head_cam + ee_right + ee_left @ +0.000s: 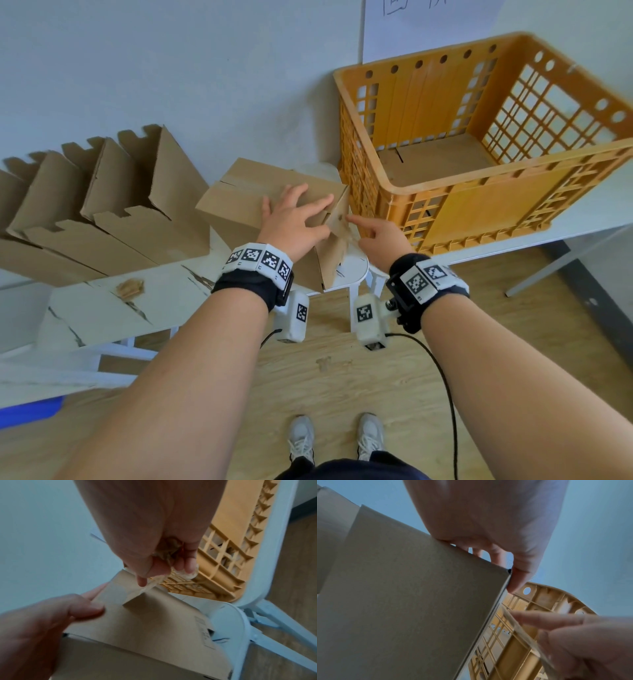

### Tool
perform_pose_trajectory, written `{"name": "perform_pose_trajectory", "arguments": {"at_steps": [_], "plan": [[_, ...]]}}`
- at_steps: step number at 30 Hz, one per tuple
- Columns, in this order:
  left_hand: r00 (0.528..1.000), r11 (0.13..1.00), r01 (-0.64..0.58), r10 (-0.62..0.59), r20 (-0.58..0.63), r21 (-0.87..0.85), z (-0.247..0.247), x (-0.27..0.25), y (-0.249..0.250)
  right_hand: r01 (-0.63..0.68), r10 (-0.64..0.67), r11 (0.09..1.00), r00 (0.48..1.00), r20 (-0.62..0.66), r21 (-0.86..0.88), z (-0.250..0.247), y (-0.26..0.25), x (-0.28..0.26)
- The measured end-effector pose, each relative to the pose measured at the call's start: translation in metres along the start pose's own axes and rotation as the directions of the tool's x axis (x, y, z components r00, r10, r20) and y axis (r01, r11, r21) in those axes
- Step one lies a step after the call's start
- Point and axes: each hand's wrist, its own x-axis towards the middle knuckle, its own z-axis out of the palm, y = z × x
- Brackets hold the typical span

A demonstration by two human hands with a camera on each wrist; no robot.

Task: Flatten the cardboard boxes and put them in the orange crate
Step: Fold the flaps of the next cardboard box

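Note:
A closed cardboard box (239,202) lies on a white stool (352,270) beside the orange crate (479,192). My left hand (294,219) presses flat on the box top, fingers spread, tips reaching its right edge (513,580). My right hand (376,236) is at the box's right end. It pinches a strip of clear tape (145,589) that runs from the box (154,628) up to my fingers. A crumpled wad of tape (168,550) sits in the same palm. Flat cardboard (435,157) lies on the crate's floor.
A row of opened, part-collapsed cardboard boxes (102,205) stands on the marbled table (102,308) at the left, against the wall. A scrap of cardboard (130,287) lies on that table. The crate rests on a white table (582,219). Below is wooden floor with my feet.

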Motion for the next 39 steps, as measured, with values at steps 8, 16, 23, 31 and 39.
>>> {"name": "perform_pose_trajectory", "arguments": {"at_steps": [8,16,23,31,39], "plan": [[1.0,1.0,0.003,-0.003,0.012,0.027,0.001,0.001,0.001,-0.034,0.036,0.998,0.998,-0.042,0.045,0.002,0.002,0.002],[1.0,0.996,-0.009,0.009,0.007,0.091,0.002,0.0,-0.001,-0.401,0.401,0.915,0.916,0.009,0.044,-0.01,-0.027,0.023],[1.0,0.997,-0.017,0.016,0.009,0.07,0.001,0.0,-0.001,-0.441,0.44,0.881,0.897,0.045,0.173,-0.02,-0.037,0.03],[0.999,0.989,0.006,-0.011,-0.033,-0.148,-0.016,-0.001,0.005,-0.084,0.125,0.903,0.99,-0.07,0.422,-0.028,-0.03,-0.006],[0.972,0.858,0.047,-0.158,-0.176,-0.512,-0.043,-0.015,0.042,0.19,-0.152,0.94,0.977,-0.148,0.283,-0.034,-0.056,-0.021]]}}
